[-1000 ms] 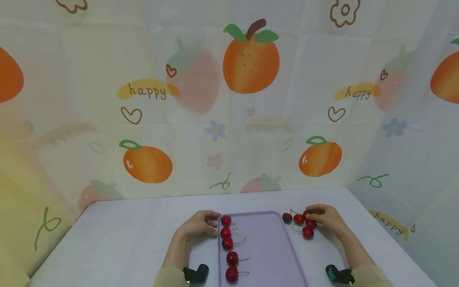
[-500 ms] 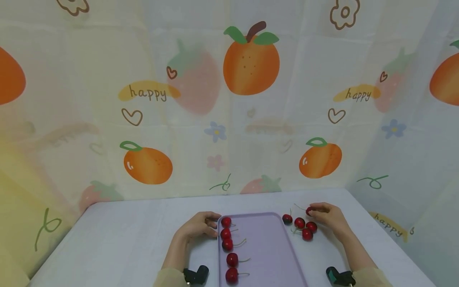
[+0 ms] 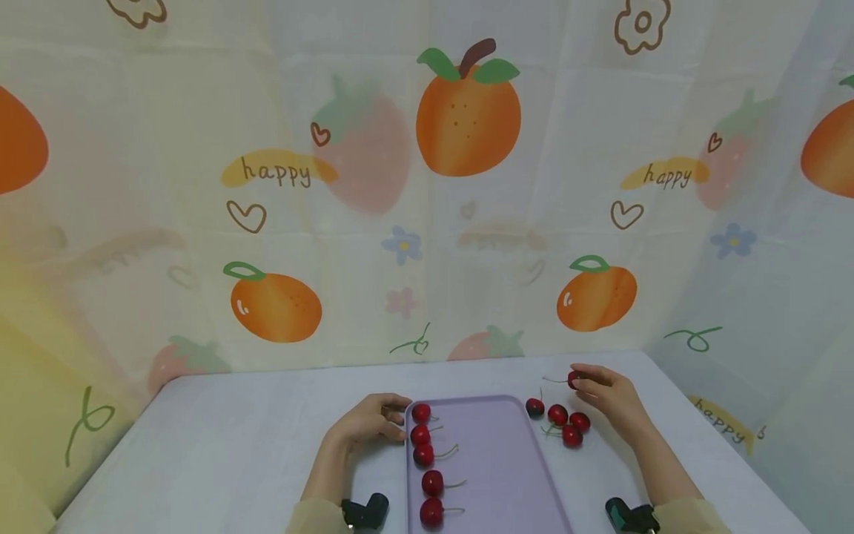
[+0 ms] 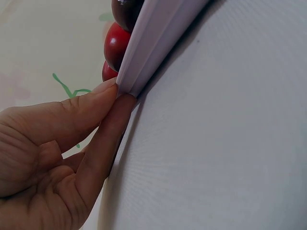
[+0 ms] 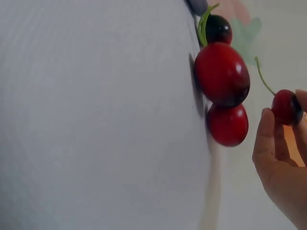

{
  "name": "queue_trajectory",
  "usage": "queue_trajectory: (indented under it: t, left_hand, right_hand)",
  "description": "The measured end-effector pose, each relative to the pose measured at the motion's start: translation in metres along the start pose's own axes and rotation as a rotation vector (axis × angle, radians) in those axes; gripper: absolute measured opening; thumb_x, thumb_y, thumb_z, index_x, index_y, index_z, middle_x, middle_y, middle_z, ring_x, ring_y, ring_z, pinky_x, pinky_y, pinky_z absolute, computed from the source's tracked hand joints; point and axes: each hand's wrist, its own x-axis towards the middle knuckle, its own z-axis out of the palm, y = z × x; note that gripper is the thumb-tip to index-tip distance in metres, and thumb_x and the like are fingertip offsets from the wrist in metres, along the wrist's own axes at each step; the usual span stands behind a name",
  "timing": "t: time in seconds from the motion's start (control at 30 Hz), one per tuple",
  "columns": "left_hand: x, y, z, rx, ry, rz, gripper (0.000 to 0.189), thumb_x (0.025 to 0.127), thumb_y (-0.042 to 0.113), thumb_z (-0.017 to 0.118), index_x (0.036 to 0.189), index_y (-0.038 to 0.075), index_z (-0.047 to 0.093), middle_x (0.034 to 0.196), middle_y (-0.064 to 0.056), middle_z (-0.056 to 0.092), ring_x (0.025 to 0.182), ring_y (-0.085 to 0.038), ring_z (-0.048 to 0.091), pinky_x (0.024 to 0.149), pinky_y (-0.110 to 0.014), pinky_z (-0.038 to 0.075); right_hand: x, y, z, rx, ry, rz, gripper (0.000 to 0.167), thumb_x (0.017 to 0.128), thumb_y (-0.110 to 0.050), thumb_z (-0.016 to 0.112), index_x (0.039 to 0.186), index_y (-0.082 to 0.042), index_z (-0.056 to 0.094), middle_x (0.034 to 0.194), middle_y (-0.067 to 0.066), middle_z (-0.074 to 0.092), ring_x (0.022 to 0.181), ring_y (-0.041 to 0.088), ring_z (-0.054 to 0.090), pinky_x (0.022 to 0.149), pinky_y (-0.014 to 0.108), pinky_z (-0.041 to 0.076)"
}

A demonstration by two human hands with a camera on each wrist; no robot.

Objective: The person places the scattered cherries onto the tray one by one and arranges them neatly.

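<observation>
Between thumb and fingers, my right hand (image 3: 612, 397) pinches a dark red cherry (image 5: 286, 106), raised above the table with its green stem pointing left in the head view. Below that hand lies a loose group of several cherries (image 3: 571, 436), right of the tray's far corner. My left hand (image 3: 369, 418) grips the left rim of the lilac tray (image 3: 497, 460), thumb and finger pinching the edge in the left wrist view. Inside the tray, a column of several cherries (image 3: 432, 483) runs along its left side, stems mostly pointing right.
A white cloth covers the table (image 3: 253, 445). Behind it hangs a curtain (image 3: 467, 297) printed with fruit. Black wrist devices (image 3: 365, 512) sit on both forearms. The tray's near end runs out of the head view.
My right hand has picked a cherry out of the group and lifted it up and away. The remaining cherries in the group shifted slightly. My left hand stays at the tray rim.
</observation>
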Motion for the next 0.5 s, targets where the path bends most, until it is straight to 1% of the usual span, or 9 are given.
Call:
queue_trajectory:
  t: [0.03, 0.1, 0.2, 0.27, 0.33, 0.43, 0.5]
  left_hand:
    - [0.000, 0.000, 0.000, -0.002, -0.001, 0.003, 0.057, 0.074, -0.001, 0.078, 0.128, 0.002, 0.061, 0.100, -0.011, 0.064, 0.086, -0.018, 0.057, 0.073, -0.027, 0.054]
    - [0.000, 0.000, -0.001, -0.014, -0.006, 0.007, 0.057, 0.074, -0.001, 0.077, 0.129, 0.001, 0.061, 0.101, -0.011, 0.064, 0.087, -0.018, 0.057, 0.073, -0.027, 0.054]
    - [0.000, 0.000, -0.001, -0.026, -0.010, 0.009, 0.057, 0.074, -0.002, 0.077, 0.129, 0.000, 0.060, 0.103, -0.012, 0.064, 0.087, -0.018, 0.057, 0.073, -0.027, 0.055]
    - [0.000, 0.000, 0.000, -0.032, -0.013, 0.011, 0.057, 0.074, -0.002, 0.077, 0.129, 0.000, 0.060, 0.104, -0.012, 0.064, 0.087, -0.018, 0.057, 0.073, -0.027, 0.055]
    - [0.000, -0.001, 0.000, -0.031, -0.012, 0.010, 0.057, 0.074, -0.002, 0.077, 0.129, 0.000, 0.060, 0.103, -0.012, 0.064, 0.086, -0.018, 0.057, 0.073, -0.027, 0.055]
    - [0.000, -0.001, 0.000, -0.027, -0.010, 0.011, 0.056, 0.074, -0.002, 0.077, 0.128, 0.000, 0.061, 0.103, -0.012, 0.063, 0.086, -0.018, 0.057, 0.074, -0.027, 0.055]
    - [0.000, -0.001, 0.000, -0.025, -0.007, 0.010, 0.056, 0.074, -0.002, 0.077, 0.128, 0.001, 0.061, 0.103, -0.012, 0.063, 0.086, -0.018, 0.057, 0.074, -0.027, 0.055]
  right_hand:
    - [0.000, -0.002, 0.001, 0.030, -0.012, -0.005, 0.059, 0.099, -0.031, 0.058, 0.146, 0.000, 0.042, 0.139, 0.018, 0.051, 0.098, -0.008, 0.062, 0.091, 0.021, 0.055]
    - [0.000, -0.008, 0.003, 0.104, -0.040, -0.005, 0.061, 0.099, -0.028, 0.058, 0.148, 0.003, 0.038, 0.130, 0.009, 0.056, 0.097, -0.008, 0.062, 0.090, 0.019, 0.055]
    - [0.001, -0.015, 0.007, 0.214, -0.071, 0.013, 0.061, 0.099, -0.024, 0.058, 0.146, 0.005, 0.034, 0.114, -0.006, 0.058, 0.096, -0.004, 0.063, 0.089, 0.017, 0.055]
    - [0.001, -0.019, 0.010, 0.296, -0.096, 0.028, 0.055, 0.100, -0.021, 0.056, 0.143, 0.005, 0.034, 0.106, -0.011, 0.059, 0.095, 0.000, 0.064, 0.088, 0.017, 0.055]
    - [0.000, -0.023, 0.013, 0.378, -0.119, 0.036, 0.042, 0.100, -0.019, 0.055, 0.135, 0.000, 0.042, 0.102, -0.011, 0.061, 0.093, 0.003, 0.064, 0.086, 0.017, 0.055]
    - [-0.002, -0.029, 0.018, 0.499, -0.177, 0.033, 0.022, 0.101, -0.016, 0.052, 0.123, -0.012, 0.056, 0.102, -0.010, 0.065, 0.094, 0.007, 0.065, 0.086, 0.018, 0.055]
    - [-0.003, -0.033, 0.022, 0.556, -0.217, 0.026, 0.017, 0.102, -0.015, 0.051, 0.113, -0.019, 0.064, 0.102, -0.008, 0.067, 0.096, 0.009, 0.066, 0.087, 0.019, 0.056]
